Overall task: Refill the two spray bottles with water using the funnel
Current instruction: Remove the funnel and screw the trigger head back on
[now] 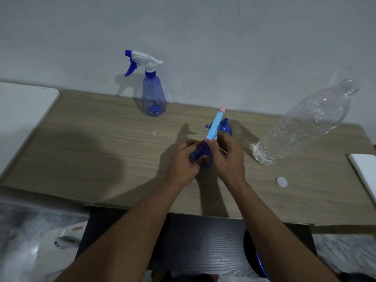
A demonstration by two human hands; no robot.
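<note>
Two hands on one spray bottle, mid-frame

Two spray bottles are in view, and we see only one of them in our hands. Our left hand (184,159) wraps around the body of a small blue spray bottle (200,155) at the centre of the frame, fingers closed on it. Our right hand (228,157) closes its grip around the neck, just below the light-blue spray head (214,125), which has a pink tip and points up and away toward the wall. The bottle is tilted, and we cannot tell whether its base rests on the wooden surface (101,151) or is lifted just clear of it.

Just behind our hands, partly hidden by the spray head, the dark blue funnel (225,128) sits on the surface with its spout pointing up.

In the upper left of the frame the second spray bottle (153,96), translucent blue with a white and blue trigger head screwed on, stands upright near the wall, well apart from our hands.

On the right stands the large clear water bottle (301,125), uncapped and holding water. Its white cap (281,182) lies flat on the surface near its base, toward the lower right.

A white board (364,171) pokes in at the right edge, and another white panel (24,110) lies beside the surface at the left edge.
</note>
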